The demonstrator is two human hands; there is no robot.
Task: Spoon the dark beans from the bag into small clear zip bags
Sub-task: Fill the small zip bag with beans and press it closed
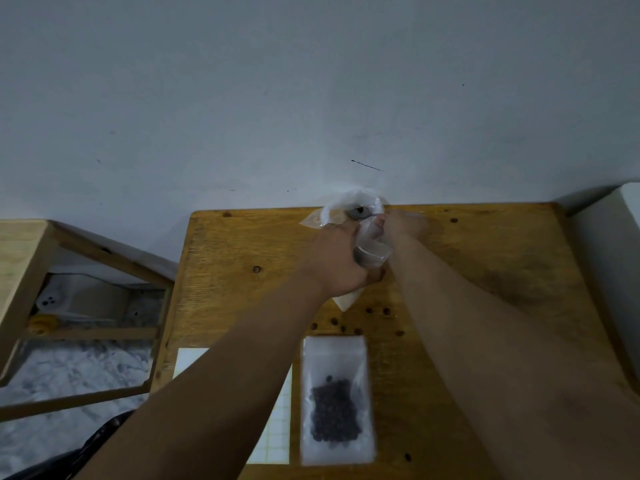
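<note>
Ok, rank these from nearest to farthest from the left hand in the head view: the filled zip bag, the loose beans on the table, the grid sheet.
1. Loose beans, just below the left hand.
2. Filled zip bag, nearer the table's front edge.
3. Grid sheet, front left, partly under the forearm; close to the zip bag's rank.

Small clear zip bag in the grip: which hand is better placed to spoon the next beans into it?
Right. The left hand is closed on the small clear zip bag, so it is occupied. The right hand is up at the big bag, nearest the beans.
</note>
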